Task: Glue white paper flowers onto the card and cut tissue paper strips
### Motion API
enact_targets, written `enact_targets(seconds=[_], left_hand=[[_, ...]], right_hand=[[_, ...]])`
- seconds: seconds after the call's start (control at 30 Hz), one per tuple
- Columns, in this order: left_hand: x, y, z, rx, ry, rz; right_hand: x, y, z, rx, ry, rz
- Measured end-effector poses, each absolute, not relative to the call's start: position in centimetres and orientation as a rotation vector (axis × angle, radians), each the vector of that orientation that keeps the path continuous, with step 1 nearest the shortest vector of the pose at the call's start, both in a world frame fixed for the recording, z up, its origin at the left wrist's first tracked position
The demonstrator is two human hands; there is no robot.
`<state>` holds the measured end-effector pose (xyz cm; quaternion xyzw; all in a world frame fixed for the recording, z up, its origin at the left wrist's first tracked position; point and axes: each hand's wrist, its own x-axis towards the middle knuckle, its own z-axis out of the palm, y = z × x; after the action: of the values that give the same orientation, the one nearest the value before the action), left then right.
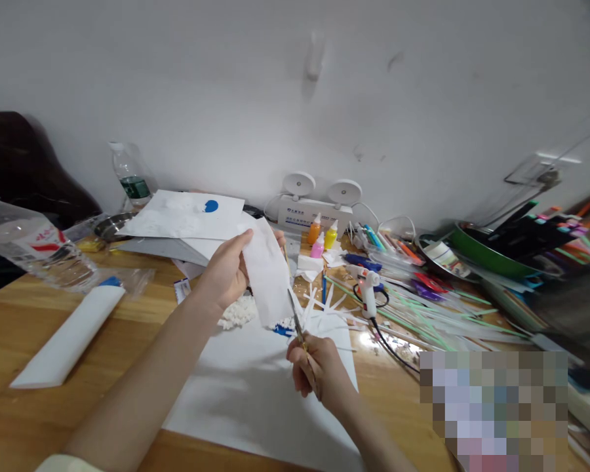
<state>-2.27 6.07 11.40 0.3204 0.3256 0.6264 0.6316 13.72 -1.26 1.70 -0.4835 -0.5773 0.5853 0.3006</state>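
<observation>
My left hand (231, 269) pinches the upper part of a white paper strip (269, 275), holding it up over the table. Closed around the handles of a pair of scissors (295, 313), my right hand (309, 368) is just below and to the right. The scissor blades lie at the strip's right edge; I cannot make out how far apart they are. Below both hands lies a large white sheet (260, 387). White crumbly bits (238, 313) and thin cut paper strips (327, 301) are at its far edge.
A white hot glue gun (368, 288) with its cord lies right of the hands. Small paint bottles (317, 244) stand behind. To the left are a large water bottle (34, 242) and a rolled white paper (73, 337). Straws and pens (423, 308) clutter the right.
</observation>
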Motion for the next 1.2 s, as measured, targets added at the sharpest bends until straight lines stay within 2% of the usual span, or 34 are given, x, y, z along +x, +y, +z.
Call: enact_targets(seconds=[0.33, 0.83, 1.0, 1.2], left_hand=[[-1.3, 5.4, 11.5, 0.671, 0.715, 1.350], [-0.3, 5.1, 11.1, 0.599, 0.733, 1.219], [-0.4, 4.6, 11.2, 0.806, 0.700, 1.057], [-0.4, 4.0, 10.6, 1.145, 0.883, 0.988]], right_hand=[[14.2, -1.8, 1.2, -1.048, -1.669, 1.523], [14.1, -1.7, 1.5, -0.982, -1.577, 1.484], [14.1, -1.5, 1.4, -0.975, -1.511, 1.481], [14.2, -1.3, 1.6, -0.970, -1.465, 1.473]])
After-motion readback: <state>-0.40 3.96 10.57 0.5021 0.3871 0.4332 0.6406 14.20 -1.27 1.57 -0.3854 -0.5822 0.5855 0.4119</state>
